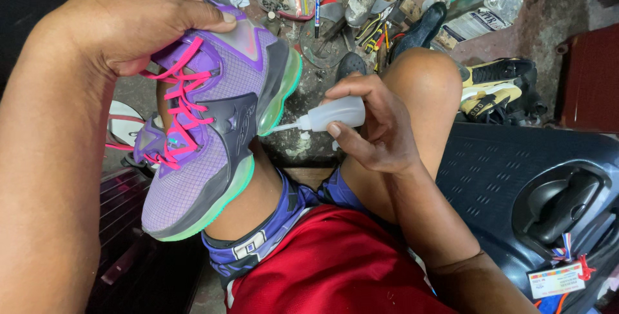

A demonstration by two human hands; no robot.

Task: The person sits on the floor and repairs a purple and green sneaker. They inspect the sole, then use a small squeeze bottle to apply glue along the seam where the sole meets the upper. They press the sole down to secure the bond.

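The heel end of the purple sneaker (206, 133) is covered by the left hand (138, 20), and its far side and most of its sole are turned out of sight. The body of the small white squeeze bottle (335, 113) is partly wrapped by the fingers of the right hand (371, 127), so its contents cannot be told. The dark suitcase (516, 185) is cut off by the right and lower edges, and the heap of tools (361, 4) on the floor is cropped by the top edge, many of its pieces being too small to be made out.
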